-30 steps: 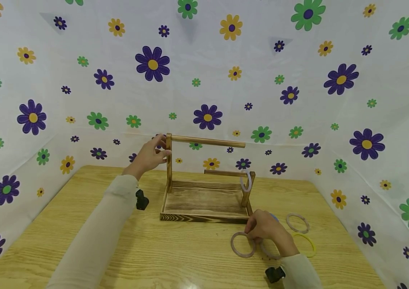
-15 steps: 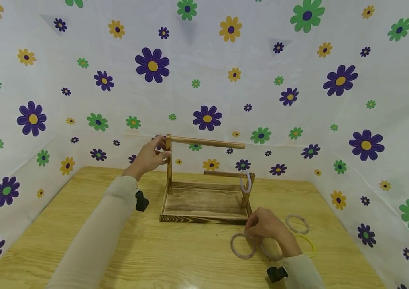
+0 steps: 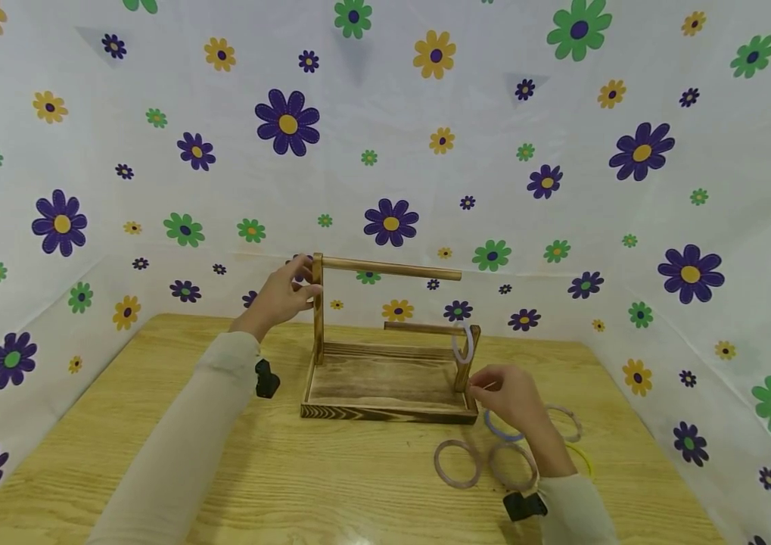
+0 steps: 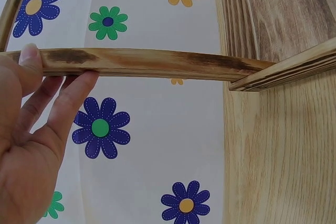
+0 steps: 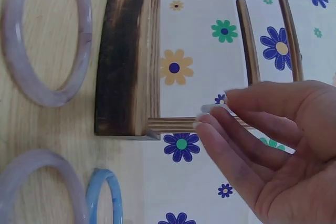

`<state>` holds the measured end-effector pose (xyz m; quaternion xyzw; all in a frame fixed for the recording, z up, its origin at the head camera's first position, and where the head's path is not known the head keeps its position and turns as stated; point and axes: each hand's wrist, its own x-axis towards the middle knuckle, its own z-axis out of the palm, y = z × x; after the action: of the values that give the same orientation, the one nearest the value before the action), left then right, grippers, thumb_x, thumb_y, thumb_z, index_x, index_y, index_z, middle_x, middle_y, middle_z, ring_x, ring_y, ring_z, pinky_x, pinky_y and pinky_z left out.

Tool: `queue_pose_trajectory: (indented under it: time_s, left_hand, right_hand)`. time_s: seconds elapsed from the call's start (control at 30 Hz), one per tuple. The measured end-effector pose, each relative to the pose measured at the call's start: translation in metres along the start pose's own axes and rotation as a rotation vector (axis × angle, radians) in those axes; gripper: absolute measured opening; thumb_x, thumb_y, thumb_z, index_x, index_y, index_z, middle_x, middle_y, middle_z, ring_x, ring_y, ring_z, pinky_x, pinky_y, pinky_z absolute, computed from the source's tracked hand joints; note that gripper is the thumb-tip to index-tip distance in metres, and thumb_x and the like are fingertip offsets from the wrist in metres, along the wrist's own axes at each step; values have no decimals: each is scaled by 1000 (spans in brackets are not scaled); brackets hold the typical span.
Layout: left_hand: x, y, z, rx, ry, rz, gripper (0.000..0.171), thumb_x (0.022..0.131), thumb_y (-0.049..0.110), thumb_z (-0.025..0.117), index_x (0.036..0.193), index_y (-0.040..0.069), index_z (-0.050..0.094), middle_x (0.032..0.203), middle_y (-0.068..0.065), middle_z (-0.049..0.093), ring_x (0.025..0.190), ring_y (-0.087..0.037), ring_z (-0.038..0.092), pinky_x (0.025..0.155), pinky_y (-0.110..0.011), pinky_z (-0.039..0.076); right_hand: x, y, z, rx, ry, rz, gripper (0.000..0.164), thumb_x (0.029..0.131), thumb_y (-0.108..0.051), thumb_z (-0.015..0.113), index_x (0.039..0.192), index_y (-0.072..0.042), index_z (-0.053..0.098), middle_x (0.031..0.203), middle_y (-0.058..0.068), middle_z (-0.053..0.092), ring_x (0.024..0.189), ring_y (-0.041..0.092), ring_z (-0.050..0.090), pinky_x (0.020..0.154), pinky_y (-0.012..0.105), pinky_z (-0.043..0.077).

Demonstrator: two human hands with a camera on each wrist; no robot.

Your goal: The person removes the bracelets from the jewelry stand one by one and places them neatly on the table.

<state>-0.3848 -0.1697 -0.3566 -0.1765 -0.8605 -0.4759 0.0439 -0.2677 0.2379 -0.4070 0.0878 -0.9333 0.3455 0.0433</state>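
Note:
My left hand [image 3: 283, 294] pinches the tall left post of a wooden bangle stand [image 3: 385, 413]. In the left wrist view the thumb lies on one side of the post [image 4: 157, 61] and the fingertips on the other. My right hand [image 3: 511, 393] is by the base of the short right post, its thumb and fingers bent towards each other; a small pale sliver shows at the fingertips, and no bangle is seen in them. One pale lilac bangle [image 3: 455, 352] hangs on the lower rod. Below the right hand lie a blue bangle [image 3: 502, 436] and two mauve bangles [image 3: 457, 485].
A yellow bangle [image 3: 586, 456] and another pale bangle [image 3: 576, 424] lie right of the right forearm, which partly covers them. The stand's upper rod [image 3: 392, 267] sticks out to the right above its tray. Flowered cloth [image 3: 385, 174] surrounds the wooden table [image 3: 331, 484].
The right hand has left the front mauve bangle and moved up and slightly right to the stand's corner, bringing the blue bangle into sight. My left hand stays on the post.

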Motion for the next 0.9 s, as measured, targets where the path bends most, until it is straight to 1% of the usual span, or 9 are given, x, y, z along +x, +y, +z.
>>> queue_pose_trajectory:
  time_s: [0.2, 0.33, 0.4, 0.63, 0.77, 0.9]
  left_hand:
    - [1, 1, 0, 9, 3, 6, 30, 108, 17, 55, 137, 8, 49, 126, -19, 53, 107, -39, 67, 95, -49, 62]
    - [1, 1, 0, 16, 5, 7, 32, 108, 17, 55, 138, 8, 48, 125, -19, 53, 107, -39, 67, 94, -49, 62]
    - [1, 1, 1, 21, 5, 5, 33, 108, 17, 55, 138, 7, 48, 125, -19, 53, 106, -39, 68, 94, -49, 62]
    - [0, 2, 1, 26, 5, 5, 36, 109, 17, 54, 141, 5, 47, 125, -19, 53, 105, -38, 68, 93, -48, 63]
    - [0, 1, 0, 28, 7, 2, 31, 108, 18, 55, 137, 8, 48, 125, -19, 54, 105, -38, 69, 93, -48, 63]
    - [1, 0, 0, 25, 9, -1, 28, 108, 18, 55, 134, 10, 49, 124, -18, 54, 105, -38, 69, 93, -48, 63]
  right_hand:
    - [4, -4, -2, -4, 137, 3, 11, 93, -9, 73, 100, -2, 78, 97, 16, 78, 86, 29, 75, 67, 31, 60]
    - [7, -7, -2, 15, 214, -8, 10, 92, -6, 73, 98, -1, 79, 97, 17, 79, 89, 33, 76, 66, 29, 59]
    - [9, -8, -2, 19, 240, -5, 10, 91, -6, 74, 98, -1, 79, 97, 18, 79, 90, 35, 76, 68, 31, 60]
    - [16, -9, -2, 27, 268, 13, 14, 91, -10, 75, 100, -1, 79, 98, 18, 79, 90, 34, 77, 76, 40, 63]
    - [19, -10, -2, 38, 272, 28, 18, 92, -12, 75, 105, 0, 77, 102, 18, 79, 93, 35, 76, 80, 44, 63]
    - [22, -12, -1, 38, 281, 41, 20, 93, -14, 75, 107, 0, 77, 104, 19, 79, 95, 36, 76, 84, 47, 62]
